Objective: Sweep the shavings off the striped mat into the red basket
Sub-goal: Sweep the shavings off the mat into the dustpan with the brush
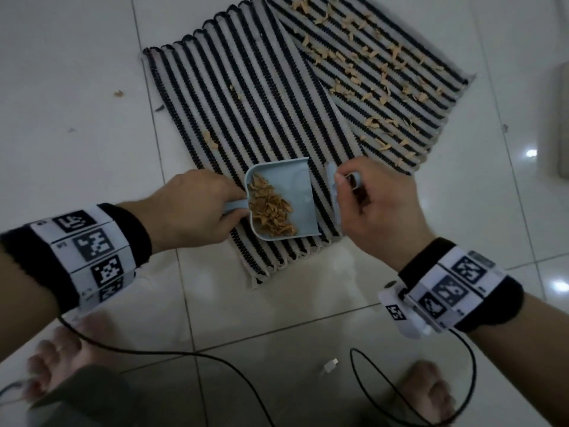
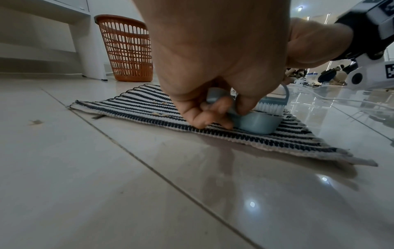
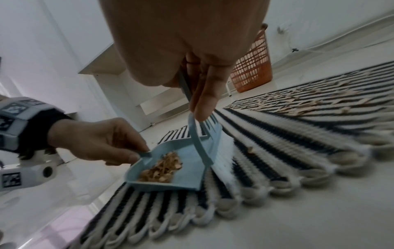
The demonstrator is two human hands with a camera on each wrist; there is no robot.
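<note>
The black-and-white striped woven cloth mat (image 1: 261, 112) looks coarse and ribbed, with looped yarn fringe. The small pale blue plastic dustpan (image 1: 300, 192) is smooth and matt, like the pale blue plastic brush (image 3: 210, 134) with white bristles. The dry tan wood shavings (image 1: 271, 208) look rough. The orange-red plastic lattice basket (image 2: 127, 48) is smooth. The white tiled floor (image 2: 149, 193) is glossy.

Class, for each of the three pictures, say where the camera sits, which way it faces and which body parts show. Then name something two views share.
Head: above, facing down at the striped mat; both hands, forearms, feet show.
Left wrist: near the floor, facing along the left hand gripping the dustpan; the right hand shows beyond.
Right wrist: low, facing along the right hand holding the brush; the left hand shows too.
Shared: both wrist views show the red basket.
</note>
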